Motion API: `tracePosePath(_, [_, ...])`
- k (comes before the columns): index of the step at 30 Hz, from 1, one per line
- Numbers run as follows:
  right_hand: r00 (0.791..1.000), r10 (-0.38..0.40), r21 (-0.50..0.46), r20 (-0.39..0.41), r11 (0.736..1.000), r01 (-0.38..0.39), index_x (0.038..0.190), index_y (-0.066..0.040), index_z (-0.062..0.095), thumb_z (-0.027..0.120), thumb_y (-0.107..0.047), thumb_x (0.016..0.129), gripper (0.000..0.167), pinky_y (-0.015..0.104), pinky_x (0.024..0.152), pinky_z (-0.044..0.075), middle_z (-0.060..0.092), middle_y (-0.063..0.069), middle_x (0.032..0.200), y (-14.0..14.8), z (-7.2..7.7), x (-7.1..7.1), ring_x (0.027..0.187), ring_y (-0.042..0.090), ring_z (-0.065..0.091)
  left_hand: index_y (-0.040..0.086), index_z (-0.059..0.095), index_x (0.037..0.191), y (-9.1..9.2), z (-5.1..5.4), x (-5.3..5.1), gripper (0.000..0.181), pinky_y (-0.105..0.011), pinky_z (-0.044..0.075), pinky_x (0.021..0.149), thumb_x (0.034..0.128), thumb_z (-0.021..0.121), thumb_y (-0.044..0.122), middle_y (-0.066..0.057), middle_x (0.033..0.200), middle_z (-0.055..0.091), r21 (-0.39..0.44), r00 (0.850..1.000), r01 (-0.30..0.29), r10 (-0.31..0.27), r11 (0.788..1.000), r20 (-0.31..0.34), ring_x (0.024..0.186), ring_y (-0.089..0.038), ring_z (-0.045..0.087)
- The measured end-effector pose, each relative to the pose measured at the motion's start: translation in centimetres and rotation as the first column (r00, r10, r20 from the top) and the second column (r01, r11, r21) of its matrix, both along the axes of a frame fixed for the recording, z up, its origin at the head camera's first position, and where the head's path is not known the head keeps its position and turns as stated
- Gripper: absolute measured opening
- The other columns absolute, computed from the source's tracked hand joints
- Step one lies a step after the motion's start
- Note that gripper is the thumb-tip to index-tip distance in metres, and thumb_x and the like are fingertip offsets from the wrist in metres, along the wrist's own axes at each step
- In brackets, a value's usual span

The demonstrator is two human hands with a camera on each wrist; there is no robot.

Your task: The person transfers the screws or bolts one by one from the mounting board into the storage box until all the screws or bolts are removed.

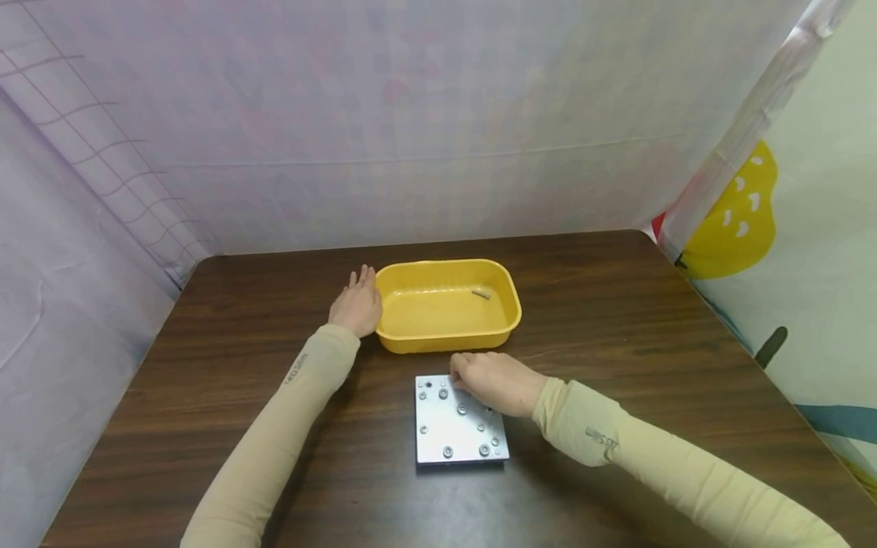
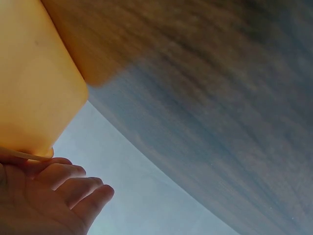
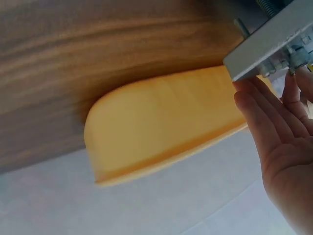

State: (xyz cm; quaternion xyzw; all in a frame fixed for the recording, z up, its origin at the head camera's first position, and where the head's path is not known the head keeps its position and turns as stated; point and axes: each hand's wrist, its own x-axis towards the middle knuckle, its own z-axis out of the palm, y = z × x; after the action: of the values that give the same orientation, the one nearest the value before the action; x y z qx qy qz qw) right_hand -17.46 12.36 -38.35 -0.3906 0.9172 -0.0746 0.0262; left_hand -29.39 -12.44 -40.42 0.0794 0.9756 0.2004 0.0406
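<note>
A silver metal plate (image 1: 452, 426) with several screws set in its top lies on the table. My right hand (image 1: 496, 382) is over the plate's back edge; in the right wrist view, thumb and index finger of the right hand (image 3: 288, 152) pinch a small screw (image 3: 292, 72) at the plate (image 3: 269, 46), other fingers beside its edge. Behind the plate stands a yellow tray (image 1: 445, 344) with one small metal pin (image 1: 481, 294) inside. My left hand (image 1: 358, 306) rests against the tray's left side, fingers extended; in the left wrist view the hand (image 2: 49, 196) touches the tray's rim (image 2: 29, 155).
The dark wooden table (image 1: 274, 289) reaches back to a pale curtain (image 1: 411, 137). At the right hangs another cloth (image 1: 822, 304) with a yellow printed shape. The tray stands close behind the plate.
</note>
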Motion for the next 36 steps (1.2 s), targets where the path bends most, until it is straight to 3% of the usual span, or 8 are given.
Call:
tracePosePath(8, [0.999, 0.021, 0.006, -0.043, 1.0, -0.021, 0.097, -0.008, 0.063, 0.063, -0.013, 0.097, 0.006, 0.02, 0.059, 0.052, 0.065, -0.001, 0.082, 0.0, 0.9, 0.2, 0.065, 0.007, 0.053, 0.0, 0.015, 0.157, 0.0, 0.1, 0.1, 0.056, -0.049, 0.018, 0.125, 0.1071, 0.02, 0.024, -0.016, 0.165, 0.011, 0.004, 1.0, 0.003, -0.003, 1.0, -0.004, 0.152, -0.035, 0.011])
tracePosePath(17, [0.99, 0.102, -0.024, -0.102, 0.994, -0.105, 0.096, -0.006, 0.062, 0.065, -0.007, 0.093, 0.004, 0.02, 0.064, 0.056, 0.067, 0.001, 0.084, 0.1, 3.0, 0.4, 0.069, 0.007, 0.06, -0.001, 0.016, 0.157, 0.0, 0.0, 0.1, 0.056, -0.049, 0.018, 0.125, 0.1071, 0.02, 0.024, -0.017, 0.165, 0.011, 0.01, 1.0, 0.007, -0.007, 1.0, -0.012, 0.152, -0.036, 0.012])
tracePosePath(28, [0.985, 0.11, -0.077, -0.135, 0.99, -0.121, 0.097, -0.005, 0.061, 0.069, -0.009, 0.092, 0.01, 0.022, 0.068, 0.058, 0.069, 0.002, 0.086, -0.2, 4.6, -0.3, 0.075, 0.012, 0.066, -0.002, 0.013, 0.157, -0.1, 0.2, 0.1, 0.056, -0.05, 0.017, 0.125, 0.1069, 0.018, 0.023, -0.018, 0.165, 0.01, 0.011, 1.0, 0.012, -0.012, 1.0, 0.007, 0.152, -0.037, 0.01])
tracePosePath(31, [0.989, 0.083, -0.095, -0.126, 0.991, -0.095, 0.098, -0.005, 0.061, 0.067, -0.01, 0.094, 0.009, 0.024, 0.07, 0.059, 0.07, 0.004, 0.088, -0.3, 5.1, -1.0, 0.078, 0.015, 0.069, -0.002, 0.012, 0.157, -0.1, 0.1, 0.1, 0.056, -0.05, 0.017, 0.125, 0.107, 0.018, 0.023, -0.018, 0.165, 0.009, 0.009, 1.0, 0.013, -0.013, 1.0, 0.01, 0.152, -0.037, 0.01])
tracePosePath(36, [0.998, -0.022, -0.068, -0.053, 0.998, 0.018, 0.101, -0.007, 0.061, 0.065, -0.014, 0.096, 0.009, 0.029, 0.076, 0.059, 0.068, 0.003, 0.089, -0.3, 6.0, -2.4, 0.08, 0.015, 0.066, -0.002, 0.013, 0.157, 0.0, 0.1, 0.1, 0.056, -0.05, 0.017, 0.125, 0.107, 0.019, 0.022, -0.018, 0.165, 0.01, 0.007, 1.0, 0.011, -0.011, 1.0, 0.004, 0.152, -0.037, 0.011])
